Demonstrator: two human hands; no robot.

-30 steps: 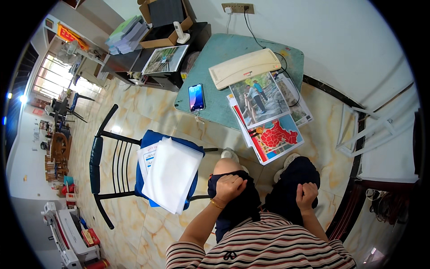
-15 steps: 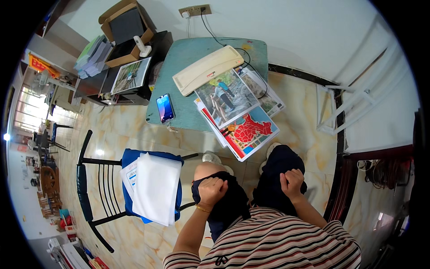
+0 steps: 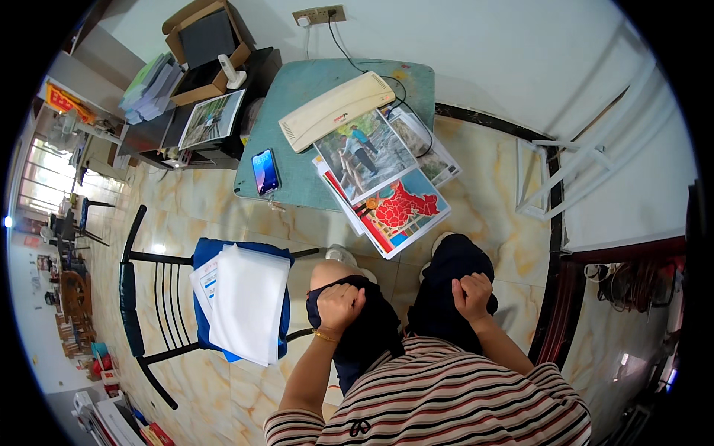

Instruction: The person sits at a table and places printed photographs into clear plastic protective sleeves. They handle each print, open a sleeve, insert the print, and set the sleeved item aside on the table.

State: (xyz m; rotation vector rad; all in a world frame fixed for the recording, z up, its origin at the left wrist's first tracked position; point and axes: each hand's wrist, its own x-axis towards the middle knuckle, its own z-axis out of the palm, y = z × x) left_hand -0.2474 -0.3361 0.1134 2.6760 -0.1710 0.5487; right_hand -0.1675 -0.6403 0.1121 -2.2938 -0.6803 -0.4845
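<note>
At six o'clock from the middle of the head view, the left hand (image 3: 341,306) is rested on one knee of the dark shorts (image 3: 375,320); at four o'clock, the right hand (image 3: 471,296) is laid on the other thigh. The fingers of both are curled inward into loose fists. No object is seen in either, though whether cloth is pinched beneath cannot be told.

Nearest ahead, the map print (image 3: 406,212) is set just off the middle, between two and three o'clock, on a pile that is let hang past the front edge of the bench (image 3: 305,85). The photo print (image 3: 372,160) is laid partly over it, at twelve o'clock, its far edge met by the cream machine (image 3: 335,115); whether it is gripped there cannot be made out. The phone (image 3: 265,172) is placed at ten o'clock, close to the bench edge. At eight o'clock, the white sheets (image 3: 253,305) are stacked on the blue seat (image 3: 212,247) of the chair (image 3: 132,308).

Judged from the pose, the hands are being rested, and this is best done with wrists loose and knees held back, so that the overhanging pile is not nudged. A print is best supported at both sides, as thin paper may crease.
</note>
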